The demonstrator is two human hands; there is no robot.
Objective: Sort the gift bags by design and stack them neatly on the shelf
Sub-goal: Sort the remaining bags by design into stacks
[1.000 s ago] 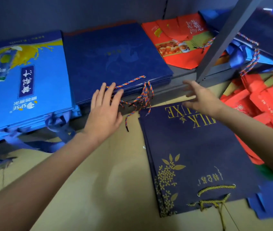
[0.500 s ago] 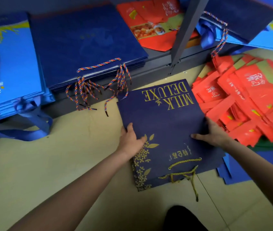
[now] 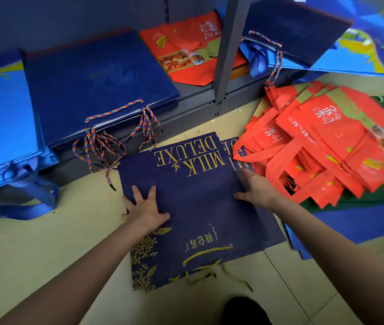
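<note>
Head view, left hand (image 3: 145,207) and right hand (image 3: 255,186) flat, released, pressing navy bag (image 3: 200,202).

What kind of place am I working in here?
Likely a stockroom or shop storage area: a low metal shelf holds flat stacks of navy bags, and loose red bags are piled on the tiled floor.

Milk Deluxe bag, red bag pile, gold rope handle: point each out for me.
Milk Deluxe bag (image 3: 200,202), head view, bare middle of its navy face.
Red bag pile (image 3: 322,146), head view, top bag's front.
Gold rope handle (image 3: 206,252), head view, middle of the loop.
</note>
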